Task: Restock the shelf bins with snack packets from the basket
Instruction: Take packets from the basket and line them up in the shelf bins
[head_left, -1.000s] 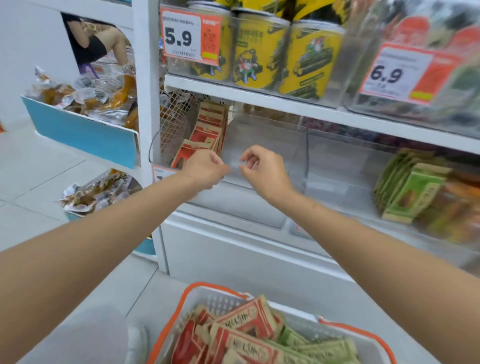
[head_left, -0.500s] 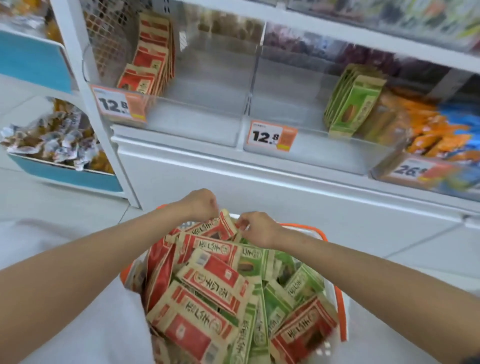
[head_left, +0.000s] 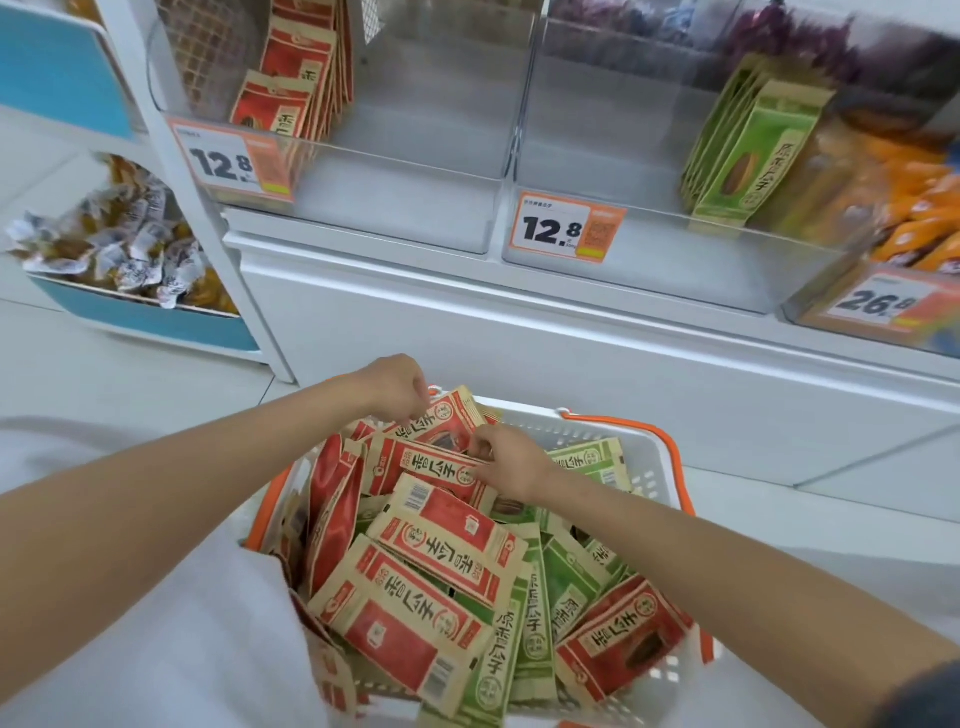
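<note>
A white basket (head_left: 652, 457) with orange handles sits below me, heaped with red and green snack packets. My left hand (head_left: 395, 387) pinches the top edge of a red packet (head_left: 444, 423) at the basket's far side. My right hand (head_left: 511, 462) pinches the edge of another red packet (head_left: 415, 467) just below it. On the shelf above, the left clear bin (head_left: 395, 176) holds a row of red packets (head_left: 291, 83) at its left side. The right clear bin (head_left: 670, 244) holds green packets (head_left: 748, 150) at its right side.
Orange price tags reading 12.8 (head_left: 234, 161) (head_left: 566, 228) hang on the bin fronts. A further bin (head_left: 883, 312) of orange snacks stands at the far right. A blue-sided rack (head_left: 145, 317) with wrapped snacks is at the left. White shelf base and floor lie behind the basket.
Both hands came down from the left shelf bin to the basket and now pinch red packets. The camera view tilted down toward the basket.
</note>
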